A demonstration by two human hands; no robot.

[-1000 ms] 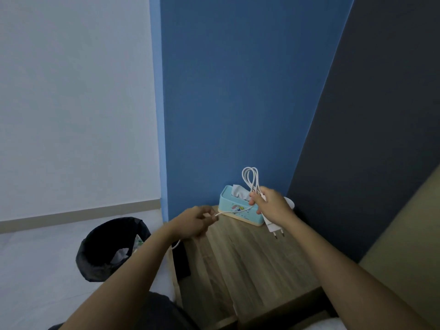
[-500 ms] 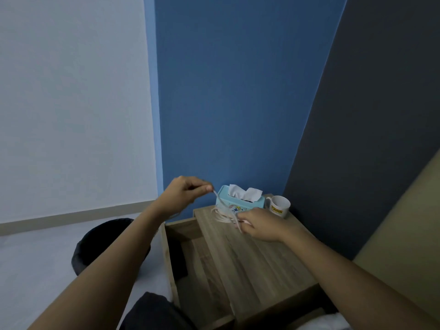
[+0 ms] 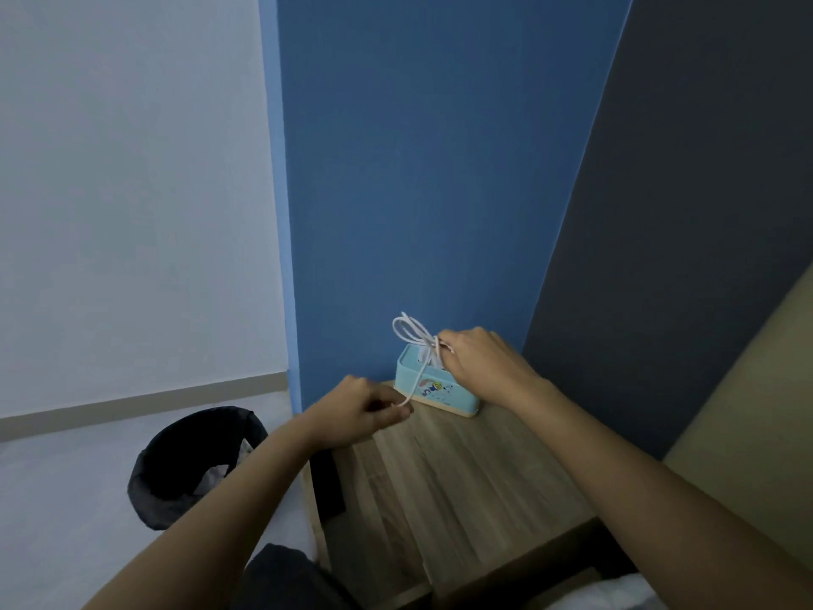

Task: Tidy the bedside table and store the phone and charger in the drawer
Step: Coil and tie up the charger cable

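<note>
Right hand (image 3: 481,363) is raised over the back of the counter (image 3: 475,468), fingers closed around a bunch of white cable (image 3: 411,332); loops stick up and left out of the fist, in front of the blue wall (image 3: 431,169). One strand drops from that bunch down-left across the front of the tissue box (image 3: 429,385) to the left hand (image 3: 356,416), which pinches the cable end between thumb and fingertips, rest of the hand curled. Left hand sits at the counter's left rear corner, above the drawer (image 3: 374,512). Charger plug isn't visible; can't tell if it's inside the right fist. The tissue box is light blue with a cartoon print and a tan base, standing at the back of the counter against the wall; the right hand covers its right end and whatever is behind it. Drawer is pulled open to the left of the counter top, wood-grain inside. A dark flat object (image 3: 329,482) lies along the drawer's left rear edge, probably the phone, but too dark to confirm. Left forearm crosses over the drawer's left rail. On the floor (image 3: 57,512) left of the drawer is a bin (image 3: 176,460) with a black liner and some pale scraps in it, well clear of both hands. Dark grey panel (image 3: 686,213) to the right of the blue wall, tan surface (image 3: 756,416) at far right. Counter top in front of the box is bare wood.
</note>
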